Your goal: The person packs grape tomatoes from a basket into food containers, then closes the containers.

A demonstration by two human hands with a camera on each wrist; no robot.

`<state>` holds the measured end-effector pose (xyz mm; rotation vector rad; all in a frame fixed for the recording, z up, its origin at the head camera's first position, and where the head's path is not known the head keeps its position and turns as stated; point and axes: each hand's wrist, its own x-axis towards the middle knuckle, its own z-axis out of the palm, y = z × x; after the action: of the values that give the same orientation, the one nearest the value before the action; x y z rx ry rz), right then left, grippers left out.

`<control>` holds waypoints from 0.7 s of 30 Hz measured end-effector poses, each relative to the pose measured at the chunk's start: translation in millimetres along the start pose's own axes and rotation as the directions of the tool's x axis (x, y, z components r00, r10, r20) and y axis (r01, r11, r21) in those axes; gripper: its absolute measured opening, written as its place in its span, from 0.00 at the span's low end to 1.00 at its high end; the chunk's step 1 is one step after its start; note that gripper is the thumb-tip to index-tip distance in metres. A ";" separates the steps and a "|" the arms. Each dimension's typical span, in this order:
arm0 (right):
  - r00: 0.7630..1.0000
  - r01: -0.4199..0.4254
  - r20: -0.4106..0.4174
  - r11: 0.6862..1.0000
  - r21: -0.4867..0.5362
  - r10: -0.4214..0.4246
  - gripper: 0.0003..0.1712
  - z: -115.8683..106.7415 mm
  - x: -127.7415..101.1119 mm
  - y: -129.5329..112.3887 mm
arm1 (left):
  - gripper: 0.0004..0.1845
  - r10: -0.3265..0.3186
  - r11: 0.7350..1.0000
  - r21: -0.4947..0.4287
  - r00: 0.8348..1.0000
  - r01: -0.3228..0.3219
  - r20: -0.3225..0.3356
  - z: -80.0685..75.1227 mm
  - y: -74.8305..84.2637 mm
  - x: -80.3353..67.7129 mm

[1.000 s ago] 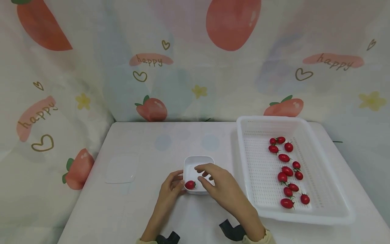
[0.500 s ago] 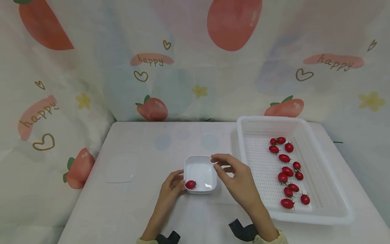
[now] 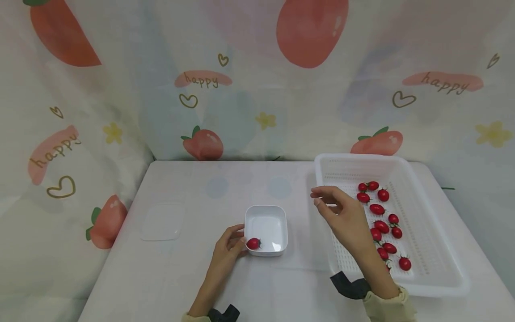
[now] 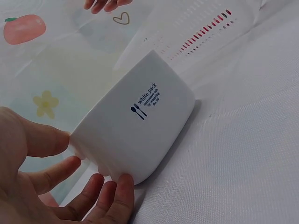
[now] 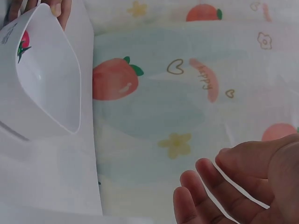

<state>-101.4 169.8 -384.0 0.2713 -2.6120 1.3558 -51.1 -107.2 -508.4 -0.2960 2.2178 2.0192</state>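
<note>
Hovering over the left edge of the basket [image 3: 422, 286], the right hand [image 3: 344, 217] is holding nothing, fingers loosely parted — a hard squeeze could bruise the tomatoes [image 3: 377, 209] within. Left hand [image 3: 228, 245] is pinching the dish [image 3: 267, 226], one tomato [image 3: 253, 243] inside.

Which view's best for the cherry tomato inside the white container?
Head: the cherry tomato shows almost whole there. Right wrist: partly hidden by the white container. Left wrist: fully hidden behind the white container's outer wall.
</note>
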 end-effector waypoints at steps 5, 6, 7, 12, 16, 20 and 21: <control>0.997 -0.040 0.068 0.999 -0.035 0.042 0.17 -11.7 11.0 10.8 | 0.22 0.011 1.000 0.006 1.000 -0.011 0.002 -0.2 -0.3 -0.1; 0.995 -0.051 0.081 0.998 -0.035 0.054 0.17 -14.2 13.3 12.7 | 0.22 0.014 1.000 0.006 1.000 -0.014 0.003 -0.3 -0.1 -0.3; 0.994 -0.061 0.092 0.998 -0.034 0.064 0.17 -16.4 15.6 14.6 | 0.22 0.018 1.000 0.007 1.000 -0.018 0.005 -0.5 -0.1 -0.4; 0.986 -0.104 0.125 0.993 -0.049 0.110 0.19 -29.5 27.7 20.4 | 0.22 0.020 1.000 0.010 1.000 -0.020 0.006 -1.6 -0.1 -0.2; 0.983 -0.111 0.138 0.992 -0.061 0.118 0.20 -37.9 36.8 26.5 | 0.22 0.025 1.000 0.014 1.000 -0.025 0.005 -2.1 -0.3 -0.2; 0.981 -0.122 0.142 0.989 -0.084 0.133 0.21 -43.7 44.3 37.1 | 0.22 0.038 0.999 0.026 0.999 -0.039 0.008 -1.8 -1.2 -0.8; 0.980 -0.125 0.145 0.988 -0.095 0.138 0.21 -45.0 46.2 40.5 | 0.22 0.038 0.999 0.026 0.999 -0.038 0.007 -1.7 -1.1 -0.9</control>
<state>-152.3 226.1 -379.0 0.1986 -2.8514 1.3068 -49.9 -109.0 -509.0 -0.2456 2.2610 2.0050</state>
